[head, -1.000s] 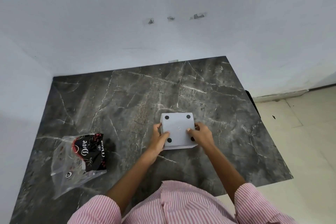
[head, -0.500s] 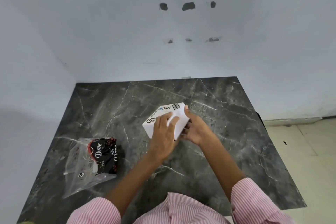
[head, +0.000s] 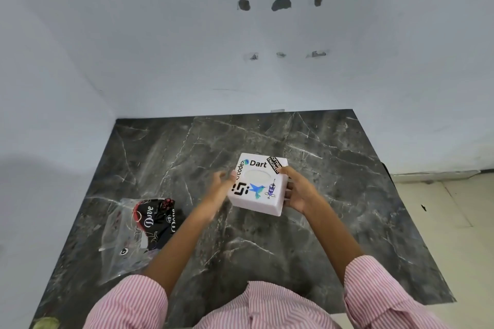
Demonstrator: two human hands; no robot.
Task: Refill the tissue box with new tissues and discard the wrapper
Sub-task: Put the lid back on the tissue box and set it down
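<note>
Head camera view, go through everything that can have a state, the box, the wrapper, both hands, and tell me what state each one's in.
White square tissue box with stickers: right way up, oval opening on top, no tissue sticking out.
Clear plastic wrapper with black Dove print: lying crumpled on the dark marble table, left of the box, apart from both hands.
Left hand: open, blurred, at the box's left edge.
Right hand: gripping the box's right side.

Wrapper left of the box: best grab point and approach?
Probably the clear, crumpled near-left corner of the wrapper, pinched from above with the left hand. It lies flat on the table, and the loose film gathers more easily than the bunched dark printed part.
</note>
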